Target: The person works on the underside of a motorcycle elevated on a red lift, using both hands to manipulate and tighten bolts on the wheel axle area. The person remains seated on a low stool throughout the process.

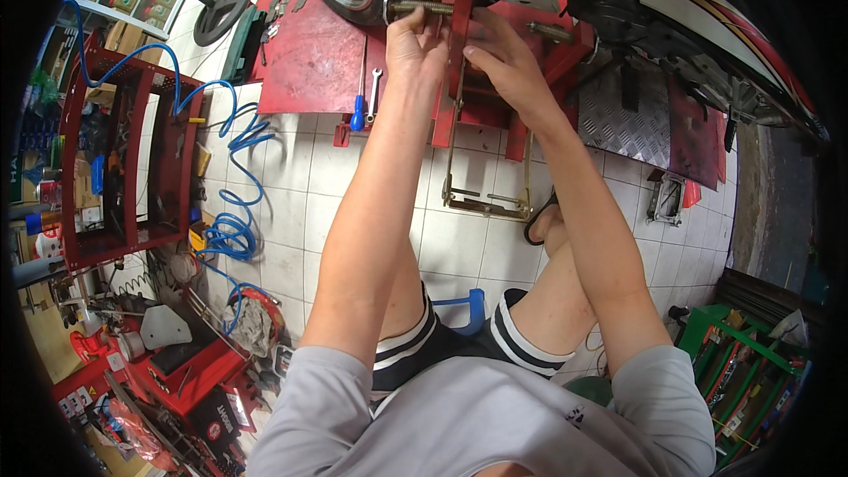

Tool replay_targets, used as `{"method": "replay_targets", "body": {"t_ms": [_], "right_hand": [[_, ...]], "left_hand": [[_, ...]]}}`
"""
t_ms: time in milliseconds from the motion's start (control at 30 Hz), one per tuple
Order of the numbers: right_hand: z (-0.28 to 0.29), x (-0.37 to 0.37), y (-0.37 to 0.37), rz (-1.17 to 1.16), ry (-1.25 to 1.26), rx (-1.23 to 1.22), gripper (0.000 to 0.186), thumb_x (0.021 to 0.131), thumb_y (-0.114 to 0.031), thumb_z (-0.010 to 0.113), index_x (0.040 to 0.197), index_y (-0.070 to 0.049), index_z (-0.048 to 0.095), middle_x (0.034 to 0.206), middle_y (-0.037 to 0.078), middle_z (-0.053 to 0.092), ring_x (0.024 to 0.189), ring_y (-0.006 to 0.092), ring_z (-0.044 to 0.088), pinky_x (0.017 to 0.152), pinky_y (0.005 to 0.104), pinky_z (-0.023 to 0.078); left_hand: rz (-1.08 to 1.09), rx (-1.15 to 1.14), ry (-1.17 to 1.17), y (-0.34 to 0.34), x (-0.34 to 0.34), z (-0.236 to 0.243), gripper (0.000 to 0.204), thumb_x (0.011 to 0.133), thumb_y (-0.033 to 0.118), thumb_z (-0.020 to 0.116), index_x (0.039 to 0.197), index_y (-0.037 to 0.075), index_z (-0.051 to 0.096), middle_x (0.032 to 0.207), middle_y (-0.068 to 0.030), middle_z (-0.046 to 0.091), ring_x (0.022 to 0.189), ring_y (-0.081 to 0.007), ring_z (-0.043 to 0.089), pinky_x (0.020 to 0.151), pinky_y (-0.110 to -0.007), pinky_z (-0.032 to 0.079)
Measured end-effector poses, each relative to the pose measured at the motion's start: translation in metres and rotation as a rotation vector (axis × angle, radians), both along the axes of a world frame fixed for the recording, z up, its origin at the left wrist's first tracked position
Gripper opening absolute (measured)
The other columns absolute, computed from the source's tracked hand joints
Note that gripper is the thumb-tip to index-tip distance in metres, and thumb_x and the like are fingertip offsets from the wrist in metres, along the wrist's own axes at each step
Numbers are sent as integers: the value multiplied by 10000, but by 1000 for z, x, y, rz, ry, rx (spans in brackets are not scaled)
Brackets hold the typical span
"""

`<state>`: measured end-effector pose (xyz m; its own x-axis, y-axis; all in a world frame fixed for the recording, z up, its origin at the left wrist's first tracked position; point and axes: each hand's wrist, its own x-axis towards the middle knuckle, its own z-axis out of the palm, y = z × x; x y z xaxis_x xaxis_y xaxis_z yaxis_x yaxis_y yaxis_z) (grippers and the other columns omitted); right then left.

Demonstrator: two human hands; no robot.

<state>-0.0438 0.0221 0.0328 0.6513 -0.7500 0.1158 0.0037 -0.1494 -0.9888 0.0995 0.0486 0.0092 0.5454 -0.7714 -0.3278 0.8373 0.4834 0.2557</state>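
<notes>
At the top middle, my left hand [418, 46] is closed around a threaded clamp screw [426, 8] with a round metal end. The screw runs sideways into a red upright plate [460, 35] on a red motorcycle lift [305, 79]. On the plate's other side my right hand [511, 66] grips its edge, the thumb in front and the fingertips partly hidden behind it. A motorcycle wheel [364, 11] stands just beyond my left hand. Left of my left forearm lie a blue-handled screwdriver [358, 113] and a combination wrench [374, 94] on the lift.
A metal foot frame [488, 206] hangs below the lift. The motorcycle body [707, 0] overhangs at upper right. A coiled blue air hose [234, 234] trails beside a red tool rack [132, 150] at left. A green tool rack [751, 371] stands at lower right.
</notes>
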Motion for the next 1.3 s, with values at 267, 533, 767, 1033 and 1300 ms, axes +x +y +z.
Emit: {"method": "replay_targets", "body": {"t_ms": [267,533,767,1033,1300], "right_hand": [[1,1,3,12,0,-10,603,814,-152,649,1358,-33,419,1267,155,540,1057,242,601,898,343,484],[5,1,7,12,4,17,582,824,-146,632,1353,-28,420,1287,135,532,1059,256,604,896,352,490],[3,-3,2,8,-27,16,551,826,-145,629,1328,-21,438,1294,143,521,1041,243,612,884,334,495],[0,-2,3,-49,-23,82,470,834,-122,620,1270,-12,484,1217,143,571,992,220,627,813,328,524],[-5,-5,-3,-52,38,171,319,883,-138,565,1175,-8,558,1072,73,632,913,143,616,767,278,479]], "left_hand": [[-24,62,-56,-2,1,-5,173,883,119,652,992,22,560,972,-90,588,952,-239,574,984,-407,457],[-3,103,-85,-8,6,-10,195,879,118,649,1013,15,551,970,-110,585,956,-258,574,959,-397,460],[16,34,-12,-6,-8,2,230,880,155,662,1024,18,547,988,-108,581,936,-248,562,922,-400,473],[-3,80,-28,-6,-2,-6,202,861,132,669,1000,31,562,996,-97,599,934,-230,566,918,-380,453],[-120,203,-216,-3,6,-4,157,823,161,703,902,73,600,862,-26,622,784,-185,570,766,-342,431]]}}
